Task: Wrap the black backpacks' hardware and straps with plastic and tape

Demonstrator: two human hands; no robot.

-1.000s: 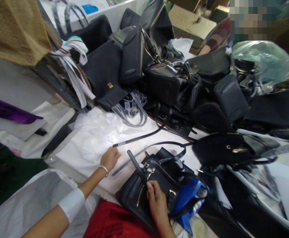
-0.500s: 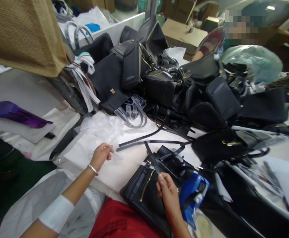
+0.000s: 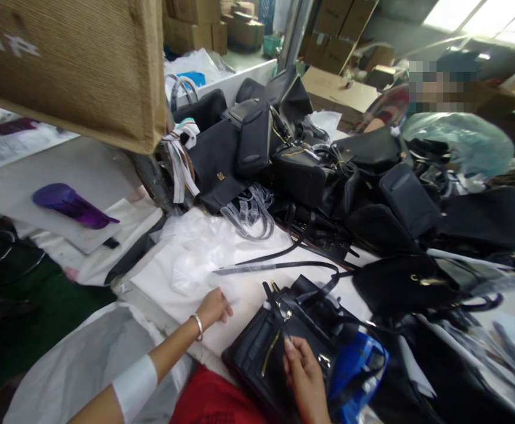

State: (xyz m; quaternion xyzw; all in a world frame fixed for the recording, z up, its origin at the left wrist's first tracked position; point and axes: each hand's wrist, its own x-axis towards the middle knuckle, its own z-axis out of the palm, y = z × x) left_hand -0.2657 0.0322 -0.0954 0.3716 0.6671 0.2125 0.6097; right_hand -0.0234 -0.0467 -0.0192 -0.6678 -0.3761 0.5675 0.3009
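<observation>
A black handbag (image 3: 261, 359) with a gold zipper lies in front of me at the table's near edge, partly over a blue plastic bag (image 3: 357, 371). My right hand (image 3: 304, 371) pinches one of its black straps (image 3: 277, 315), which stands up from the bag. My left hand (image 3: 213, 307), with a bracelet at the wrist, rests on thin white wrapping paper (image 3: 195, 265) and its fingers are curled on a piece of it. A loose black strap (image 3: 261, 266) lies across the paper beyond the bag.
A big heap of black handbags (image 3: 328, 176) fills the table's far side and right. A tan woven box (image 3: 76, 65) overhangs at upper left. A purple object (image 3: 69, 205) lies on a grey board at left. Another person sits at the far right behind a clear bag (image 3: 461, 141).
The view tilted upward. My left hand moved lower on the white paper and towards the bag. My right hand stayed on the bag's strap.
</observation>
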